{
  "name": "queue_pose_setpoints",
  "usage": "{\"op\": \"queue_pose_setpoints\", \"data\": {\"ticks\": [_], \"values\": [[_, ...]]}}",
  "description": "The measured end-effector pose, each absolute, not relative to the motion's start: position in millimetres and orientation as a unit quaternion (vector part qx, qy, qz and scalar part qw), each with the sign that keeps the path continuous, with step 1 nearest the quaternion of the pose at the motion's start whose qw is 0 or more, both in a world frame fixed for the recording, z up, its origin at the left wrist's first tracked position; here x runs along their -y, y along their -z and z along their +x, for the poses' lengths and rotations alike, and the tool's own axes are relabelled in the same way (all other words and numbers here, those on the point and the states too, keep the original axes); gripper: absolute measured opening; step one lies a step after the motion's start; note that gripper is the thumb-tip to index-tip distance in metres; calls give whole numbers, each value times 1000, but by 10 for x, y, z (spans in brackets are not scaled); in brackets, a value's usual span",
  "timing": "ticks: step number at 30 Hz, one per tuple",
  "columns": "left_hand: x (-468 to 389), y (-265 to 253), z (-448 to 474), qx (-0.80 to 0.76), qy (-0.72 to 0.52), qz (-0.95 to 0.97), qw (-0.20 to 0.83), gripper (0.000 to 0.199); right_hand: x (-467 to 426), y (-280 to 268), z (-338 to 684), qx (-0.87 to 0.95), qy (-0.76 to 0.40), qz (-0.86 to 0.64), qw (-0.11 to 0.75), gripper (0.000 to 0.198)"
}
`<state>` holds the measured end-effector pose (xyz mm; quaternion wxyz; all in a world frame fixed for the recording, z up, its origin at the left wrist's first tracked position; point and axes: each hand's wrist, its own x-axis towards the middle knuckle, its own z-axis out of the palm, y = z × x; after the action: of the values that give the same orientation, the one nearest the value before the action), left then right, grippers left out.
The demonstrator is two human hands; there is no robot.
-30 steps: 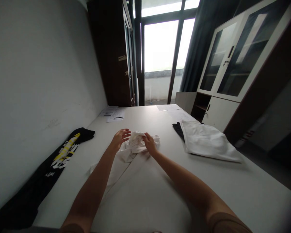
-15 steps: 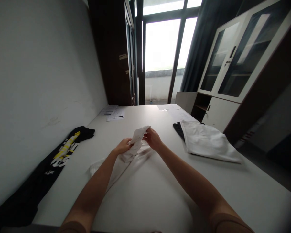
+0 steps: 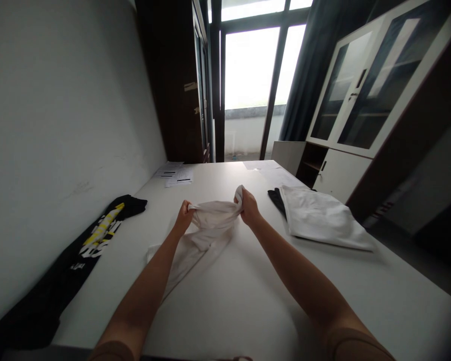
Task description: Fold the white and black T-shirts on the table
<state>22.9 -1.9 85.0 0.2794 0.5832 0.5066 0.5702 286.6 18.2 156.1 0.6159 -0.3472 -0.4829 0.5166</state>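
Note:
A white cloth garment [image 3: 210, 225] is stretched between my two hands above the middle of the table. My left hand [image 3: 184, 215] is closed on one end of its upper edge. The other end is bunched in my right hand [image 3: 248, 206], with a fold sticking up above the fingers. Below, the rest of the garment hangs down and lies on the tabletop, partly hidden behind my left forearm. What kind of garment it is, I cannot tell.
Black clothing with yellow and white print [image 3: 101, 235] lies along the left wall. Folded white clothing [image 3: 323, 218] rests over a dark piece [image 3: 277, 200] on the right. Paper sheets [image 3: 178, 175] lie at the far end of the white table [image 3: 225, 321]. A glass-door cabinet [image 3: 346, 95] stands beyond.
My hands have moved apart, the left toward the left and the right slightly rightward. The white garment, bunched between them before, is now pulled out wide.

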Motion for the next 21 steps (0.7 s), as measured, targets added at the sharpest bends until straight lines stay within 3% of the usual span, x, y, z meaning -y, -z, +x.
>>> {"op": "queue_pose_setpoints", "data": {"ticks": [4, 8, 13, 18, 21], "values": [[80, -832, 121, -503, -415, 640, 407, 33, -452, -1293, 3009, 458, -378, -443, 672, 38], [108, -818, -3, -550, -297, 706, 332, 26, -673, -984, 3228, 489, -256, -563, 615, 33], [68, -899, -114, -597, -333, 680, 265, 15, -812, -719, 3523, 511, -201, -670, 500, 33], [109, -1067, -15, -592, -431, 652, 195, 22, -856, -623, 3573, 546, -230, -683, 426, 29], [159, -1182, 119, -532, -435, 691, 224, 31, -846, -647, 3440, 617, -211, -653, 386, 15]]}}
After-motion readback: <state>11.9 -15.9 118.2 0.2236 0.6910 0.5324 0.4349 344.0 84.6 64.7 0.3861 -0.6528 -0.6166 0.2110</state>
